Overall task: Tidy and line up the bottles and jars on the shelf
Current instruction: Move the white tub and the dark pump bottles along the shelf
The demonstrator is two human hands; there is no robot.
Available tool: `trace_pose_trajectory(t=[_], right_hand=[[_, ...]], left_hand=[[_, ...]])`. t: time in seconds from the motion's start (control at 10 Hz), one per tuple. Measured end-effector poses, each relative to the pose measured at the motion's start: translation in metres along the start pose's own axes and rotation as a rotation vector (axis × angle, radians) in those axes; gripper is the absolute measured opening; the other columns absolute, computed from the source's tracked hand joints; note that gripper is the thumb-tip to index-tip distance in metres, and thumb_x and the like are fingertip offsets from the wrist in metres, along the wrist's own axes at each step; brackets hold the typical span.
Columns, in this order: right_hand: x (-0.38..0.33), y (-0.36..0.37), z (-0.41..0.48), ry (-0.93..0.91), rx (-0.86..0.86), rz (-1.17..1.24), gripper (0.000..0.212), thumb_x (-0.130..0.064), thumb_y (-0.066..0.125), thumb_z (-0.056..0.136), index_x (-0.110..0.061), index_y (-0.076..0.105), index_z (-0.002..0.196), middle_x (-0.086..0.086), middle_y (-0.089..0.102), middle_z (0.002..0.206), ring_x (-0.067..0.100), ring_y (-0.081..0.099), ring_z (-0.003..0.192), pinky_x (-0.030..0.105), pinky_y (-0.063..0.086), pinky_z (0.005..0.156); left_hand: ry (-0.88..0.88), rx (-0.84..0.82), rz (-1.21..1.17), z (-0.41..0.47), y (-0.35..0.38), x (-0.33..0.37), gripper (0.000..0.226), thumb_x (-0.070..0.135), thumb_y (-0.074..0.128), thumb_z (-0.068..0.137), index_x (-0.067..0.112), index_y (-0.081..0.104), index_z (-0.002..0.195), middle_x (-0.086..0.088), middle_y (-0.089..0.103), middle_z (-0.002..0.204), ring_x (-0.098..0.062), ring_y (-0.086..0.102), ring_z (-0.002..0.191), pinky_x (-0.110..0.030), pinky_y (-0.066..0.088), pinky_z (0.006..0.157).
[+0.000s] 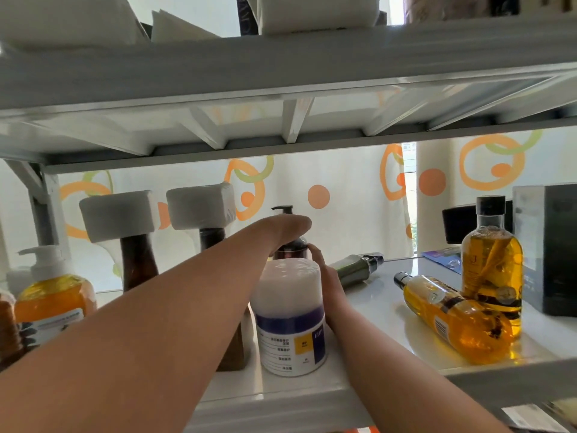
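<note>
A grey shelf (390, 307) carries everything, with an upper shelf (281, 73) close overhead and a white curtain (343, 198) printed with orange rings behind it. A black box (549, 245) stands at the far right end. The left hand (290, 228) reaches in over the front row and lies across the neck of a dark pump bottle (292, 248) at mid-shelf; its fingers bend away out of sight, so I cannot tell whether they grip. The right hand (329, 282) comes up behind a white jar (290, 307) with a purple band, which stands upright near the front edge; one of its fingers (316, 254) touches the dark pump bottle's shoulder, the others are hidden, so its hold cannot be told either. To the left stand an orange soap dispenser (53, 301) and two brown bottles (139, 264) with white wrapped tops. To the right an upright amber bottle (493, 260) stands just beside the box, a second amber bottle (452, 320) lies on its side against it, and a silver bottle (356, 270) lies tipped over near the right hand
</note>
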State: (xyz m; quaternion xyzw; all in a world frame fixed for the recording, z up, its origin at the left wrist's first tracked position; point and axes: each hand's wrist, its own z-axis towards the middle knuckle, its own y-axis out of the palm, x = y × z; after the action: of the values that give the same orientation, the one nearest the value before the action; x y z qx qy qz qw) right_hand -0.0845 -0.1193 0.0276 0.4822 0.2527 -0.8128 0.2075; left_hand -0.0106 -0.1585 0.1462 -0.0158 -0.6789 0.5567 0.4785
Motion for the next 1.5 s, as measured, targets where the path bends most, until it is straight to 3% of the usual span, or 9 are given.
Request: trace_pose_trajectory(t=[0.2, 0.3, 0.4, 0.5, 0.7, 0.9, 1.2, 1.4, 1.5], right_hand=[[-0.008, -0.022, -0.019, -0.045, -0.001, -0.168, 0.060, -0.022, 0.057, 0.087, -0.029, 0.032, 0.141, 0.010, 0.062, 0.116, 0.017, 0.053, 0.094, 0.025, 0.040, 0.082], [-0.005, -0.026, -0.023, -0.032, 0.010, -0.172, 0.072, -0.023, 0.068, 0.078, -0.032, 0.032, 0.139, 0.009, 0.064, 0.114, 0.017, 0.058, 0.095, 0.029, 0.046, 0.086], [0.000, -0.031, -0.025, -0.026, 0.025, -0.174, 0.077, -0.025, 0.075, 0.072, -0.034, 0.034, 0.137, 0.007, 0.065, 0.114, 0.020, 0.061, 0.100, 0.031, 0.049, 0.085], [0.001, -0.036, -0.030, -0.039, 0.061, -0.203, 0.083, -0.033, 0.080, 0.067, -0.036, 0.033, 0.135, 0.005, 0.064, 0.113, 0.020, 0.061, 0.101, 0.029, 0.049, 0.084], [0.001, -0.057, -0.046, -0.066, 0.133, -0.272, 0.084, -0.031, 0.082, 0.068, -0.035, 0.030, 0.135, 0.005, 0.061, 0.120, 0.020, 0.060, 0.104, 0.025, 0.048, 0.083], [-0.001, -0.079, -0.067, -0.067, 0.158, -0.269, 0.082, -0.025, 0.081, 0.069, -0.035, 0.031, 0.133, 0.006, 0.059, 0.122, 0.013, 0.055, 0.097, 0.023, 0.047, 0.078], [-0.005, -0.097, -0.094, -0.023, 0.089, -0.219, 0.091, -0.028, 0.083, 0.066, -0.033, 0.028, 0.138, 0.007, 0.056, 0.129, 0.023, 0.057, 0.113, 0.040, 0.051, 0.092], [-0.008, -0.100, -0.109, 0.034, -0.019, -0.009, 0.081, -0.012, 0.075, 0.075, -0.033, 0.031, 0.139, 0.009, 0.049, 0.133, 0.017, 0.052, 0.107, 0.024, 0.048, 0.078], [-0.008, -0.096, -0.114, 0.037, -0.019, -0.096, 0.093, -0.025, 0.079, 0.071, -0.039, 0.021, 0.143, 0.004, 0.042, 0.140, 0.022, 0.046, 0.121, 0.030, 0.047, 0.089]], left_hand=[[0.009, -0.074, -0.002, 0.002, 0.002, 0.003, 0.028, 0.042, 0.038, 0.092, 0.017, 0.046, 0.083, -0.003, 0.050, 0.085, -0.014, 0.045, 0.073, -0.031, 0.038, 0.076], [0.050, -0.103, -0.022, -0.004, 0.000, 0.007, 0.032, 0.041, 0.034, 0.096, 0.013, 0.049, 0.101, -0.006, 0.050, 0.107, -0.023, 0.048, 0.097, -0.035, 0.039, 0.093], [0.103, -0.110, 0.073, -0.011, -0.003, 0.011, 0.053, 0.041, 0.031, 0.098, 0.005, 0.044, 0.136, -0.015, 0.042, 0.143, -0.032, 0.040, 0.131, -0.044, 0.032, 0.110], [0.146, -0.132, 0.138, -0.036, -0.006, 0.015, 0.057, 0.040, 0.027, 0.100, 0.003, 0.038, 0.141, -0.017, 0.037, 0.148, -0.034, 0.035, 0.136, -0.041, 0.030, 0.109], [0.310, -0.127, 0.250, -0.047, 0.011, 0.016, 0.054, 0.046, 0.028, 0.099, 0.006, 0.055, 0.123, -0.011, 0.058, 0.123, -0.021, 0.051, 0.105, -0.032, 0.030, 0.095], [0.430, -0.171, 0.342, -0.073, 0.014, 0.025, 0.051, 0.043, 0.026, 0.101, 0.009, 0.055, 0.124, -0.012, 0.054, 0.132, -0.023, 0.050, 0.114, -0.038, 0.032, 0.107], [0.518, -0.061, 0.393, -0.087, 0.016, 0.029, 0.041, 0.017, 0.043, 0.099, 0.008, 0.039, 0.139, -0.015, 0.047, 0.143, -0.032, 0.047, 0.128, -0.045, 0.041, 0.104], [0.580, -0.069, 0.521, -0.099, 0.016, 0.018, 0.044, 0.042, 0.026, 0.100, 0.026, 0.050, 0.134, -0.005, 0.050, 0.140, -0.024, 0.047, 0.122, -0.035, 0.035, 0.099], [0.572, -0.104, 0.521, -0.099, 0.021, 0.008, 0.045, 0.048, 0.024, 0.099, 0.038, 0.042, 0.139, 0.000, 0.045, 0.146, -0.023, 0.043, 0.128, -0.037, 0.031, 0.102]])
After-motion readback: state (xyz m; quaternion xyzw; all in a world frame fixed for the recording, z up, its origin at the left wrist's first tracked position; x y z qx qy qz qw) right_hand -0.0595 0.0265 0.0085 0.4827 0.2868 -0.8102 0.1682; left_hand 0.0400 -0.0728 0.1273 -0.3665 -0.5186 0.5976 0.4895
